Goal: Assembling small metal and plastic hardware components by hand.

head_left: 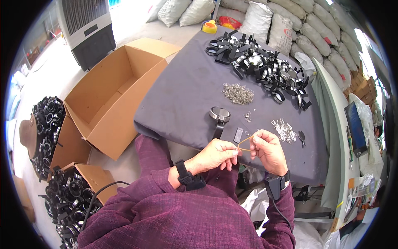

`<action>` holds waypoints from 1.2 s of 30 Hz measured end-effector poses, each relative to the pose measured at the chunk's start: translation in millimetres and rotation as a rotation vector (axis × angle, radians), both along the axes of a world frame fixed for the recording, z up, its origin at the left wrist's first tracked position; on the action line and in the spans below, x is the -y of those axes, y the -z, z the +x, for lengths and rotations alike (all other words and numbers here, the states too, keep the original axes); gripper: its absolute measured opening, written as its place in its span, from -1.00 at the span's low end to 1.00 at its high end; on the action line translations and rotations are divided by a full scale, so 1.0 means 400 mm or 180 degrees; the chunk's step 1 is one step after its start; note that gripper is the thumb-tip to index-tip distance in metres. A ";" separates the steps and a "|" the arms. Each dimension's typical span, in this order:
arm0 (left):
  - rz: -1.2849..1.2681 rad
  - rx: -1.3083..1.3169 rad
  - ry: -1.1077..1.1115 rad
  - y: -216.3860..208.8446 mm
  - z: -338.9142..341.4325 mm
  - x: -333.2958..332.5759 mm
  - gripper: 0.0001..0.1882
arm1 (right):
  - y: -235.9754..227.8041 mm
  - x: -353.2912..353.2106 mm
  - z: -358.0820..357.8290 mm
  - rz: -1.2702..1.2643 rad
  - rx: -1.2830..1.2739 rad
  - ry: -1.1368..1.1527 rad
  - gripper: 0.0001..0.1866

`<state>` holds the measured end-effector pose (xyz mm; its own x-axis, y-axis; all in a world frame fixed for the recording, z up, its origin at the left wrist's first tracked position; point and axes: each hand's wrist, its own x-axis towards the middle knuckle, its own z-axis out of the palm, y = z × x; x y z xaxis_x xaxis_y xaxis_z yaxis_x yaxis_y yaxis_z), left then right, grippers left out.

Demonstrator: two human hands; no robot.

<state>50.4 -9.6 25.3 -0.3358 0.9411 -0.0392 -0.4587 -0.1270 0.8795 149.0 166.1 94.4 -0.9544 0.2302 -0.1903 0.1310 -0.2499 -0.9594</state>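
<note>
My left hand (215,155) and my right hand (268,150) meet over the near edge of the cloth-covered table (178,87). Between them stretches a thin tan loop (245,140) that looks like a rubber band. The fingertips of both hands pinch it, one at each end. Just beyond my left hand lies a round silver-and-black piece (219,114) on a black strap-like arm. A small grey rectangular plate (238,135) rests close to the fingers. Past my right hand are a heap of small silver pins (284,130) and a dark oval-headed piece (302,137).
Small metal rings (238,94) are heaped mid-table, behind them a big pile of black-and-silver round pieces (265,68). Yellow tape (209,27) sits at the far corner. An open cardboard box (110,99) stands left, with more black pieces (70,199) lower left. Sacks (286,33) line the back.
</note>
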 end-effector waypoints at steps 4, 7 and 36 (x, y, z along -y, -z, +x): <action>0.0007 -0.0051 -0.0296 0.005 -0.001 0.004 -0.77 | 0.011 0.010 0.008 0.0037 0.0021 0.0022 -0.84; 0.0065 -0.0693 -0.0700 0.015 0.004 0.003 -0.77 | 0.022 0.039 0.017 0.0158 0.0251 0.0031 -0.84; 0.0173 -0.2077 -0.1176 0.013 0.032 -0.022 -0.84 | 0.077 -0.355 0.355 0.1619 0.0370 0.2658 -0.94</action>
